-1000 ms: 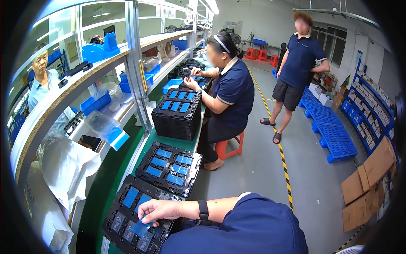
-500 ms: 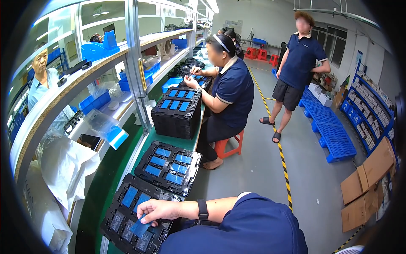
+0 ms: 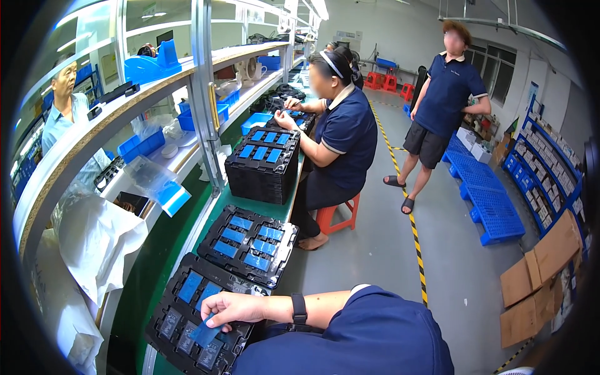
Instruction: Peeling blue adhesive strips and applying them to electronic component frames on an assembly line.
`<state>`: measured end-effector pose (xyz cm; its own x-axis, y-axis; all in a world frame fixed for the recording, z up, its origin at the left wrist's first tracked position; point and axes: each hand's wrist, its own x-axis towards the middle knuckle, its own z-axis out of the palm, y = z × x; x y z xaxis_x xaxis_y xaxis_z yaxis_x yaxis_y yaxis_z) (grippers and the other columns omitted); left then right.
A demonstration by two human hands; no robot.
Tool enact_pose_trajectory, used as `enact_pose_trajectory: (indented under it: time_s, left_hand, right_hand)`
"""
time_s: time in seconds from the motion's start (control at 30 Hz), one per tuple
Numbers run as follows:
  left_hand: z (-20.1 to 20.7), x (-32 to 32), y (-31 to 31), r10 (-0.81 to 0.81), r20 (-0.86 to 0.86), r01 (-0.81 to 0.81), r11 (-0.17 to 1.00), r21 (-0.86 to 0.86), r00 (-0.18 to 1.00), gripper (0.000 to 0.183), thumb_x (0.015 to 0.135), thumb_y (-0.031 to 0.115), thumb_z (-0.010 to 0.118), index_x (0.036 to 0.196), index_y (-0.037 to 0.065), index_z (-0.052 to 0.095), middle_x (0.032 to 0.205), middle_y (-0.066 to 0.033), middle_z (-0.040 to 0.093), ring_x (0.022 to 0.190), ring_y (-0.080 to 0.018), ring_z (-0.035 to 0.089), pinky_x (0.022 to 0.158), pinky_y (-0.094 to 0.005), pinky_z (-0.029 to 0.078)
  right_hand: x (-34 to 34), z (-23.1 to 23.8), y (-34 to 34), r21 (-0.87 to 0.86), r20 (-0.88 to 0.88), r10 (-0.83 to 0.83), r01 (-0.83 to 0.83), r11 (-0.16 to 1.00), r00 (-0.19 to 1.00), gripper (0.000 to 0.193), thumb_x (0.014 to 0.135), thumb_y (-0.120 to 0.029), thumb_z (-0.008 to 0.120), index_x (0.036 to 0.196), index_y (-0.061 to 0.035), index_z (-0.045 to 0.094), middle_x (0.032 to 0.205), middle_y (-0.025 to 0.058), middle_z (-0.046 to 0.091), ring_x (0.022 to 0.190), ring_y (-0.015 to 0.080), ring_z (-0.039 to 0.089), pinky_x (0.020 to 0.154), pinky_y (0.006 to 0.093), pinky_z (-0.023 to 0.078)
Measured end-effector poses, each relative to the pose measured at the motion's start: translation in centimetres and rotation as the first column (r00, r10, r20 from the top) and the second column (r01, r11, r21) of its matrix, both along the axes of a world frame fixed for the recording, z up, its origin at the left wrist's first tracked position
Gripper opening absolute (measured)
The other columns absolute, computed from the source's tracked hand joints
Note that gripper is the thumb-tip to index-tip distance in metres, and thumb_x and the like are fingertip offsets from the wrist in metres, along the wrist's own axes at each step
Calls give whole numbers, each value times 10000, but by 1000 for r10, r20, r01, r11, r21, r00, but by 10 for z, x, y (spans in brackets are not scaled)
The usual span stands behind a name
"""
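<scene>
My right hand (image 3: 234, 308) reaches from the right over the nearest black tray (image 3: 209, 270), thumb and fingers closed on a thin, translucent blue film piece (image 3: 204, 335). The film hangs tilted over the tray's near row, where dark rectangular pieces (image 3: 186, 339) sit in pockets without blue on top. In the far row, blue rectangles (image 3: 190, 287) cover the pockets, one partly behind my fingers. Whether the held film touches the piece below it, I cannot tell. My left hand is out of view.
Beyond lies a second black tray (image 3: 249, 244) with blue rectangles, then a tall stack of trays (image 3: 259, 182). A seated co-worker (image 3: 350, 134) handles items there; another person (image 3: 447, 94) stands in the aisle. Shelving (image 3: 94, 147) with white bags (image 3: 103, 250) borders the left.
The view has shifted slightly. My right hand keeps its pinch on the blue film, with almost no movement over the tray.
</scene>
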<state>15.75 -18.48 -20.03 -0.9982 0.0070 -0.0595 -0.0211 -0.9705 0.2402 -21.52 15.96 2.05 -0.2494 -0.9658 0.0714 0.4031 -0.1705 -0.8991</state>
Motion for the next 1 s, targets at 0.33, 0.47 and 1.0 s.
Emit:
enact_pose_trajectory:
  time_s: [0.33,0.47,1.0]
  left_hand:
    - [-9,10,12,36,41,-36,999,9,999,186,862,155,469,1034,84,483,857,-52,506,726,-172,492,686,-337,386]
    - [-11,13,15,49,57,-50,999,8,997,186,860,150,474,1034,86,485,860,-51,508,730,-172,493,692,-336,387]
    - [-11,24,27,99,117,-99,995,-8,988,188,849,131,492,1034,93,492,874,-48,517,749,-170,497,713,-334,387]
  right_hand:
    - [-1,3,1,9,-12,-1,1,1000,1000,133,849,-125,603,909,-30,530,753,2,546,576,57,514,525,194,397]
    - [-1,2,1,13,-14,-1,1,1000,1000,137,848,-126,604,908,-30,528,752,4,545,574,59,515,527,195,399]
    - [0,1,3,-2,-29,10,-10,1000,1000,181,849,-162,617,937,-25,538,771,-3,548,599,45,514,536,183,407]
